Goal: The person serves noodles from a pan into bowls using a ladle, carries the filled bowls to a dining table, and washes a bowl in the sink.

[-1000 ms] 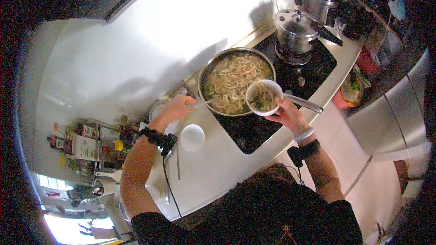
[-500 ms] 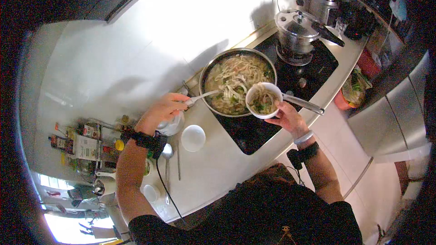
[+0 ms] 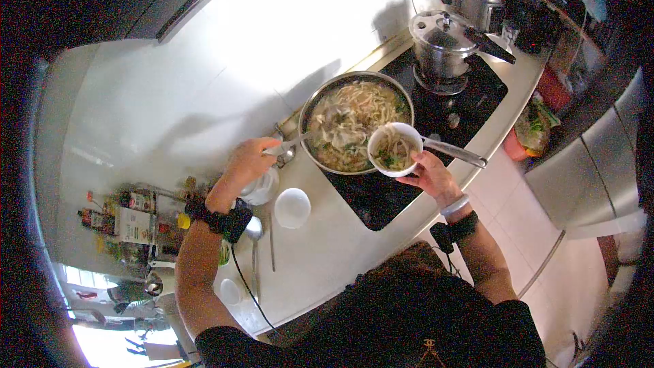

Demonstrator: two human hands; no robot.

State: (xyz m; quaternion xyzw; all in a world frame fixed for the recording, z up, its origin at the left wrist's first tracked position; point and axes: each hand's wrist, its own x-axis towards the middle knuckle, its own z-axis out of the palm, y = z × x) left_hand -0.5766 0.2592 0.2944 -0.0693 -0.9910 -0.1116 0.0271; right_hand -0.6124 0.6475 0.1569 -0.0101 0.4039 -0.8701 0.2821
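My left hand (image 3: 253, 160) is closed round the handle of a light-coloured utensil (image 3: 289, 143), whose far end reaches into the noodles at the left side of the pan (image 3: 302, 123). My right hand (image 3: 434, 177) grips a white bowl (image 3: 375, 163) by its right rim. Noodles and greens lie in that bowl, which is over the pan's lower right edge. The pan holds noodles (image 3: 361, 105) in broth with some greens, and its metal handle (image 3: 454, 152) points right, just above my right hand.
A pressure cooker (image 3: 441, 44) stands on the black cooktop (image 3: 368, 204) behind the pan. On the counter are an empty white bowl (image 3: 293, 208), a metal ladle (image 3: 255, 232) and a chopstick-like rod (image 3: 273, 245). Bottles (image 3: 136, 201) fill a rack at the left.
My left hand has shifted a little left since half a second ago, with the utensil still in the noodles. The noodles in the pan have been stirred about. My right hand and its bowl have barely moved.
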